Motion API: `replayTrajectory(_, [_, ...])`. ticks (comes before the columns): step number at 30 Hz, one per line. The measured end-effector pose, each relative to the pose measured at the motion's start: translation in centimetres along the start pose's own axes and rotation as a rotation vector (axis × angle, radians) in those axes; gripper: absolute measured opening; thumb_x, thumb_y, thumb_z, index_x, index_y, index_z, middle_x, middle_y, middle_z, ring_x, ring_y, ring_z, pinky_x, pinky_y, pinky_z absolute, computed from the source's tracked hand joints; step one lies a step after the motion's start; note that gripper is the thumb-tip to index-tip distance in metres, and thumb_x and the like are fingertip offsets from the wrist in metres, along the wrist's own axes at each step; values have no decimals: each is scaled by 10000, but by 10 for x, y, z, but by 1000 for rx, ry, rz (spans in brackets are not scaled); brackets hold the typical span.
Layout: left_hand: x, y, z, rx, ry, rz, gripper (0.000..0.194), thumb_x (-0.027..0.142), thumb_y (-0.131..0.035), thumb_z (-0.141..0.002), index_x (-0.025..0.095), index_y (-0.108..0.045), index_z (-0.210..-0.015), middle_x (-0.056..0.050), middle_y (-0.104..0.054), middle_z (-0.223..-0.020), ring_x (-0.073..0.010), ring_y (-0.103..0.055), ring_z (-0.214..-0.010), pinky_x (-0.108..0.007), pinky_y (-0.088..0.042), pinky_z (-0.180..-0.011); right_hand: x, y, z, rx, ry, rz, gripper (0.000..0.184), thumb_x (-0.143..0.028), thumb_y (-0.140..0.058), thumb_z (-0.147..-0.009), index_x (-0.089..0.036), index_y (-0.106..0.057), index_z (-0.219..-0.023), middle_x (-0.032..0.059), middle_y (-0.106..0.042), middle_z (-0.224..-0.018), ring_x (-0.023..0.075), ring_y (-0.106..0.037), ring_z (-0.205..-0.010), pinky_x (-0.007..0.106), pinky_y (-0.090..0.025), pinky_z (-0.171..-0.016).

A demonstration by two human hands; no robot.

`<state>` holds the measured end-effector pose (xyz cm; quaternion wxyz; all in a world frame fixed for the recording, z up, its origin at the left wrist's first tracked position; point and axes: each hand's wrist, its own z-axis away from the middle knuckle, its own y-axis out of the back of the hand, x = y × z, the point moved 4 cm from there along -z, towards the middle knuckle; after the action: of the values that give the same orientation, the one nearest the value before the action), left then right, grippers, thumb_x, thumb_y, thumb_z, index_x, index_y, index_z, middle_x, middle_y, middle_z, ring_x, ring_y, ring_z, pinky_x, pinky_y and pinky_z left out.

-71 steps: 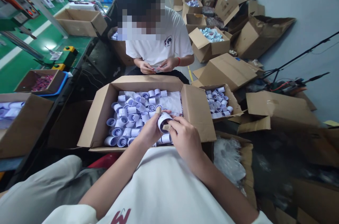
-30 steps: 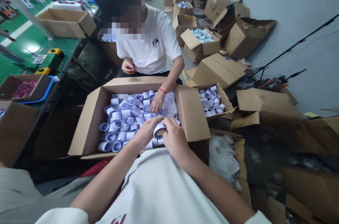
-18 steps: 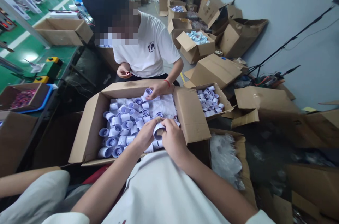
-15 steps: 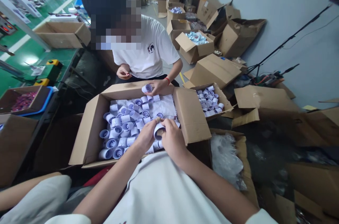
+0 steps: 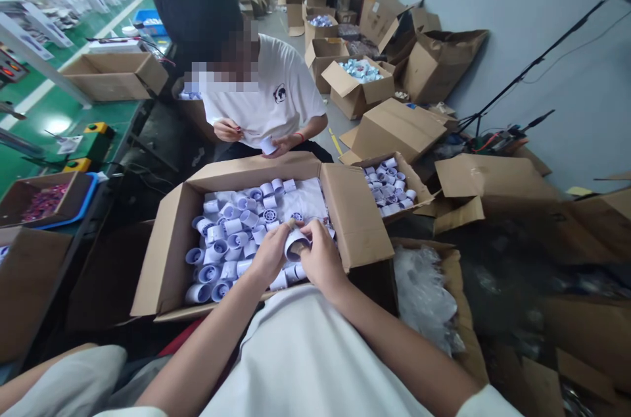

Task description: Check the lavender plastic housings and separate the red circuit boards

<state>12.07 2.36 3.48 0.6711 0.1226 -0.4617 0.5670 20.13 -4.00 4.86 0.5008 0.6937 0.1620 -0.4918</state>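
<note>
Between my hands is a white plastic cup-shaped part (image 5: 294,241), its open end facing me. My left hand (image 5: 274,247) grips it from the left side. The fingers of my right hand (image 5: 319,254) are closed on its right side and reach partly into the opening; whether they hold something small inside is hidden. Below lies an open cardboard box (image 5: 172,239) with many similar white parts (image 5: 236,241), some on their sides, some showing a spoked end. A white sheet (image 5: 308,196) lies among them at the right rear.
Across the box, a co-worker (image 5: 276,95) holds another white part (image 5: 267,145) and a small reddish piece. To the right stand a smaller box of white parts (image 5: 389,183) and a box with clear plastic bags (image 5: 426,298). A green workbench (image 5: 118,124) runs along the left.
The co-worker has drawn their white part back from the box, toward their body. My hands stay around the same part, which has tilted slightly. The view has shifted a little.
</note>
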Motion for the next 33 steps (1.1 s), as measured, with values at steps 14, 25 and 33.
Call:
replayTrajectory(14, [20, -24, 20, -197, 154, 89, 224, 343, -606, -751, 124, -652, -733, -25, -648, -586, -137, -610, -507, -220, -479, -536, -36, 37, 23, -12, 143, -14, 301, -76, -579, -719, -219, -520, -977, 62, -543, -954, 218, -586, -857, 366, -521, -710])
replayTrajectory(25, [24, -29, 24, -112, 94, 88, 211, 336, -689, -649, 140, -612, -649, 22, -589, -559, -97, -538, -539, -189, -403, -510, -36, 46, 14, -20, 45, 19, 262, -127, -565, -740, -214, -579, -987, 69, -608, -961, 214, -596, -833, 366, -511, -717])
replayTrajectory(33, [25, -22, 26, -103, -45, -94, 286, 415, -686, -655, 147, -587, -644, 42, -554, -579, -80, -470, -532, -184, -346, -484, -36, 42, 11, -16, 49, 84, 410, -32, -496, -691, -205, -651, -1029, 78, -611, -968, 215, -610, -850, 350, -502, -768])
